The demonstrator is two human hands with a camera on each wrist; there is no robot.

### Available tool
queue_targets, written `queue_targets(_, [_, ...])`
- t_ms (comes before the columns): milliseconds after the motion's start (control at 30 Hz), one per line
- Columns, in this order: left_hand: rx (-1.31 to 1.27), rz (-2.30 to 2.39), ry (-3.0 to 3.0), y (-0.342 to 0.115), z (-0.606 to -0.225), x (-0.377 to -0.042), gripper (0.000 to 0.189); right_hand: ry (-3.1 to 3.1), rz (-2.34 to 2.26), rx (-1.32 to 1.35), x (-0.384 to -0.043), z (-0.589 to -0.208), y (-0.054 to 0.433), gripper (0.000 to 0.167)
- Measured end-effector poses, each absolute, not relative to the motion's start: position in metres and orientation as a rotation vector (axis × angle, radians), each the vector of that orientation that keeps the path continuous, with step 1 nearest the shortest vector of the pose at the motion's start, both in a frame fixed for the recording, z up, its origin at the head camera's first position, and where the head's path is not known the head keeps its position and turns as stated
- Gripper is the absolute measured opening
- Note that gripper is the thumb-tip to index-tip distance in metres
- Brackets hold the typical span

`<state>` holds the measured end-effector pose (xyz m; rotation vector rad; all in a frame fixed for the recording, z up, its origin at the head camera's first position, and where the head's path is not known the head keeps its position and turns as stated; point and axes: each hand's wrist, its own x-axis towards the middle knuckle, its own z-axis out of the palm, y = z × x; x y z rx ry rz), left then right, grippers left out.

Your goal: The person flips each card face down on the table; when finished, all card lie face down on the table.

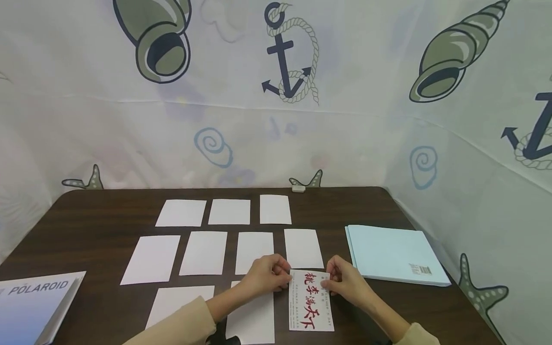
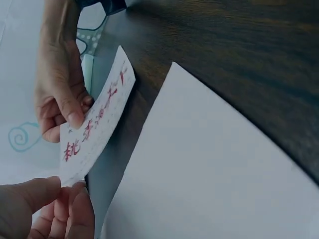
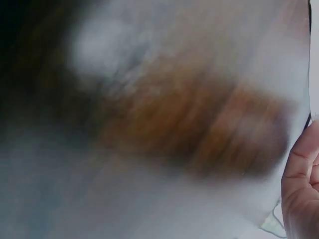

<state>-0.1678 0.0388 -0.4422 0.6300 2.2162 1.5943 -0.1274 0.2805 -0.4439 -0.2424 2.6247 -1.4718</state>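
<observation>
A white card with red brush characters [image 1: 311, 311] is held between both hands near the front of the table. My left hand [image 1: 268, 274] pinches its upper left corner. My right hand [image 1: 346, 282] pinches its right edge, close to the top. In the left wrist view the card [image 2: 102, 117] bends slightly, and thumb and fingers of the left hand [image 2: 47, 209] grip its end. The right wrist view is mostly a blur, with part of the right hand [image 3: 301, 184] at its right edge. Beside the card lies a blank white sheet [image 1: 251, 321], partly covered by the left forearm.
Several blank white sheets [image 1: 203, 254] lie in rows on the dark wooden table [image 1: 108, 215]. At the right is a pale blue stack [image 1: 388, 251] with a barcode label. A POLAROID box [image 1: 34, 306] stands front left. Patterned white cloth [image 1: 241, 57] hangs behind.
</observation>
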Motion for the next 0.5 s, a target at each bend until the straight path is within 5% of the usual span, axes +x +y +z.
queue_targets(500, [0.569,1.67,2.198,0.047,-0.444,-0.172,0.012,2.745,-1.39,-0.153,-0.121,-0.434,0.264,0.028])
